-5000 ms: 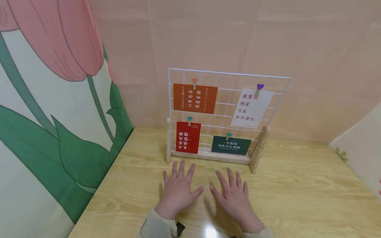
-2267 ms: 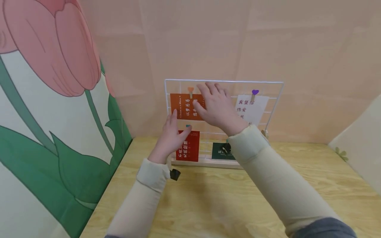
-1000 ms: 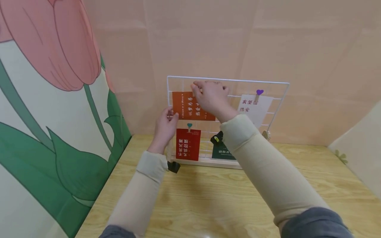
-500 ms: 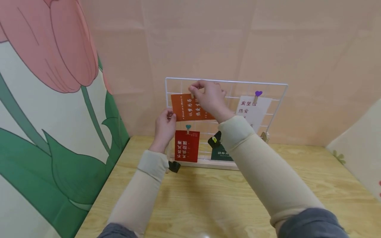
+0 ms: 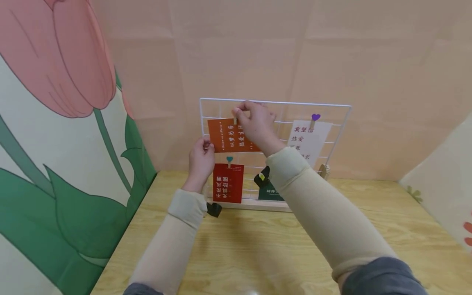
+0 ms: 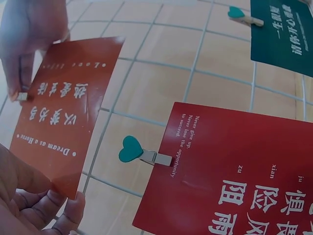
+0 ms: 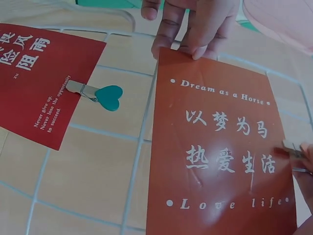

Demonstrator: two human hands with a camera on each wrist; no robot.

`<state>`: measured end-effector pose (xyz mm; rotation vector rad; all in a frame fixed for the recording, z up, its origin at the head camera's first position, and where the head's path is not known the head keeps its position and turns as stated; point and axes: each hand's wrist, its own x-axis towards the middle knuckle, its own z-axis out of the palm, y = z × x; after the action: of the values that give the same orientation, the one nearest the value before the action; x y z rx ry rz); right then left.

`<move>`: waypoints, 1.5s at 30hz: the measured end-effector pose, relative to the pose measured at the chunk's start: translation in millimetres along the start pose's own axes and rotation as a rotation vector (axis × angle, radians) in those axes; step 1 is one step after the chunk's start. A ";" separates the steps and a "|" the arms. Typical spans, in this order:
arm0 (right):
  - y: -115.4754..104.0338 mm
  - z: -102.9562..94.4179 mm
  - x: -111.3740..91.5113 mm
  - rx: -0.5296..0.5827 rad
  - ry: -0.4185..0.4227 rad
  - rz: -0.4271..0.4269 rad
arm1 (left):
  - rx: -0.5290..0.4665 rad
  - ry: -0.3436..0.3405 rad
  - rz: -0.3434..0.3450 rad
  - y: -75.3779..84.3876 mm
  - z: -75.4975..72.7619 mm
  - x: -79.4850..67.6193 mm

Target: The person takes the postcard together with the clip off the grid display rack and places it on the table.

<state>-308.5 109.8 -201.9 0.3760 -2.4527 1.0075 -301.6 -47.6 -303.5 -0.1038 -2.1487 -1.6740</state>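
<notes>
The grip of the left hand (image 5: 200, 164) is narrow, with the lower left corner of an orange rectangular paper card (image 5: 233, 137) pinched in it. By the right hand's thumb and fingers, a small wooden clip (image 7: 292, 147) at the card's upper edge is pinched. The card is held at the upper left of a white wire grid panel (image 5: 295, 103), its long axis nearly level, its lettering turned sideways. Below, a red rectangular card (image 5: 228, 184) is hung across a narrow gap; rightward, bare wire squares are left before a white card (image 5: 316, 139).
</notes>
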 end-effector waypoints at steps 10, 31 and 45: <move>0.6 -7.0 -7.4 0.183 0.055 -0.033 | -0.025 -0.021 -0.031 2.9 -0.7 -3.3; 17.8 -33.4 -46.5 0.174 0.043 -0.040 | -0.052 -0.074 -0.007 9.8 -17.7 -34.5; 25.2 -45.8 -56.6 0.170 0.049 -0.049 | -0.039 -0.110 -0.005 11.5 -31.4 -46.9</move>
<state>-256.2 164.3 -216.9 0.4591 -2.3096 1.1941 -246.7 -65.1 -304.0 -0.2060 -2.1978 -1.7508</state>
